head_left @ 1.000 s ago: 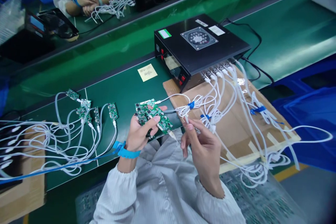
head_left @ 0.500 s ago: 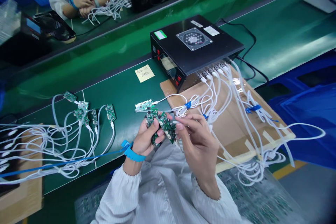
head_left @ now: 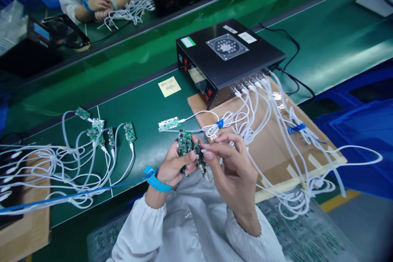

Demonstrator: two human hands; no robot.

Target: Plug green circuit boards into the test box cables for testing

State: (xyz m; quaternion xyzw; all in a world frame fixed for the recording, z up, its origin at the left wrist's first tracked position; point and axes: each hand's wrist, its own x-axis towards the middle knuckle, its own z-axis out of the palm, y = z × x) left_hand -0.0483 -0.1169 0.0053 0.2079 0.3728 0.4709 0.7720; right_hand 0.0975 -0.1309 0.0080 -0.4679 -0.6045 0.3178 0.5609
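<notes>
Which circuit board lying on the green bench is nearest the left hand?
The board between the left hand and the yellow note, a white plug at its right end; the other boards lie farther left.

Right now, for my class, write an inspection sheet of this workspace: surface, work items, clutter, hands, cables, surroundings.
Surface: green bench, partly covered by cardboard.
Work items: circuit boards in hand; a cabled board on the bench beyond.
Clutter: yellow note beside the black box.
Hands: left hand grips the circuit boards; right hand pinches a small white tip, connection unclear.
Cables: white cables loop from the black box, some tied with blue.
Surroundings: co-worker's hands at top left; blue bin at right.
</notes>
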